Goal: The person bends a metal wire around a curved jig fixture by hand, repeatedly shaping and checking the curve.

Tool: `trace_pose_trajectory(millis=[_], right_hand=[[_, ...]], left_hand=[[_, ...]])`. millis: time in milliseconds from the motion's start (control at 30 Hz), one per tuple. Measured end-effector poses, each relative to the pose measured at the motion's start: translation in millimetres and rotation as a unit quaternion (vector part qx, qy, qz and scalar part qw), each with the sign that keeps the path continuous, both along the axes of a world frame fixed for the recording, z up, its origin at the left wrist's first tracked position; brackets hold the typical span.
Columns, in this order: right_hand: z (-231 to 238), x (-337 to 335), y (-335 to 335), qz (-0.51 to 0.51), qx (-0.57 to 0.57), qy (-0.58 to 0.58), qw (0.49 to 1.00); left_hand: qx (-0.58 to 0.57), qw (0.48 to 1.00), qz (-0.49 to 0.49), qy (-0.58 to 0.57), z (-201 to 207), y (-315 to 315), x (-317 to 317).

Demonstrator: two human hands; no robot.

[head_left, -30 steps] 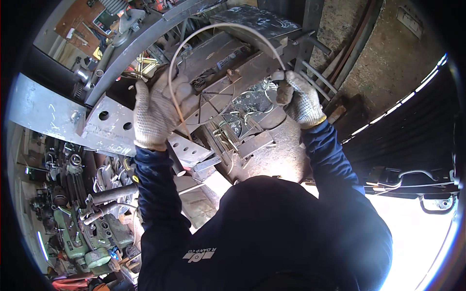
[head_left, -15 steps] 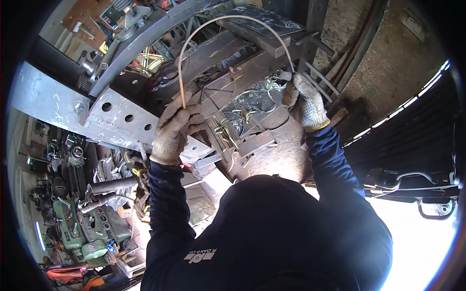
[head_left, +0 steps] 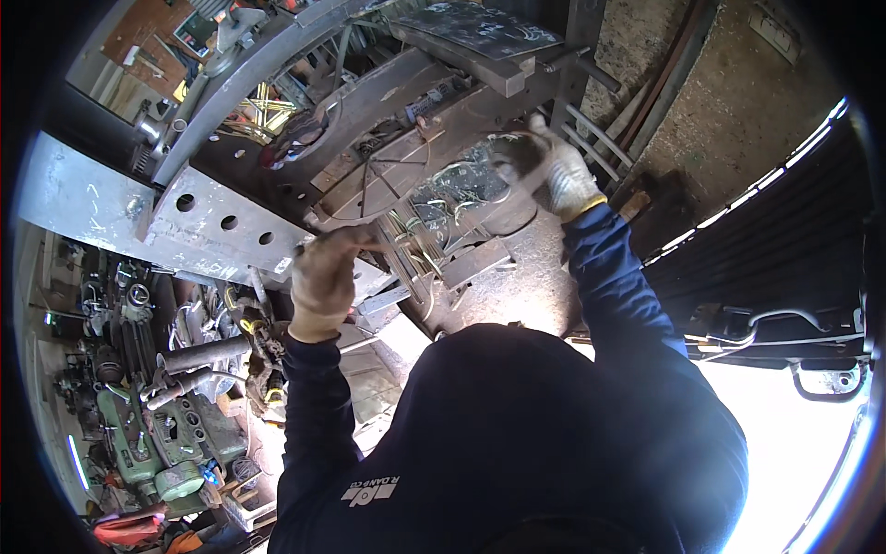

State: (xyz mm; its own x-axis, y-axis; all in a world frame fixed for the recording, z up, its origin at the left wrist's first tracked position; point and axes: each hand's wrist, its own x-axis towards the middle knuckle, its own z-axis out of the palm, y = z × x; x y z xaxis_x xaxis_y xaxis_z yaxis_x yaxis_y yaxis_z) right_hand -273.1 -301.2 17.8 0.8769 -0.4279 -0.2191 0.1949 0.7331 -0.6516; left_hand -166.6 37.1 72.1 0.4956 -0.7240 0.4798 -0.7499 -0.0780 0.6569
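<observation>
In brown-stained work gloves, both my hands are raised over a cluttered metal workbench. My left hand [head_left: 325, 282] is closed and smeared by motion, left of a stack of thin strips [head_left: 413, 245]. A pale, blurred thin rod [head_left: 346, 224] shows just above it; most of its length cannot be made out. My right hand [head_left: 561, 175] is higher and farther right, its fingers curled and also blurred, near some metal bars [head_left: 591, 137]. Whether the rod's other end is still in it is unclear. Beneath lies a dark plate with thin bars across it [head_left: 374, 185].
A pale steel beam with round holes [head_left: 101, 208] crosses the left side. Behind it curves a large metal arc [head_left: 235, 88]. A dark slab [head_left: 475, 35] lies at the far side. Green machinery [head_left: 129, 434] stands at lower left. A ridged dark panel [head_left: 766, 245] borders the right.
The thin rod, which arched clearly upward between both hands, now shows only as a blur lower down. My right hand has moved slightly up and left; my left hand has turned.
</observation>
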Motion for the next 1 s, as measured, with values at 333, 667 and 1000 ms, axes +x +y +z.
trace_pose_trajectory(millis=[333,667,1000], right_hand=[[-7.4,-12.7,41.6,0.057,-0.064,0.028,0.996],[-29.3,53.0,41.3,0.094,-0.075,0.128,0.985],[-52.6,98.6,43.0,0.078,0.006,0.134,0.988]], left_hand=[[-0.002,0.877,0.332,-0.348,-42.1,-1.3,-31.1],[-0.207,0.829,0.096,0.511,-61.6,-3.7,-42.0],[-0.238,0.769,0.175,0.567,-65.1,-3.7,16.7]])
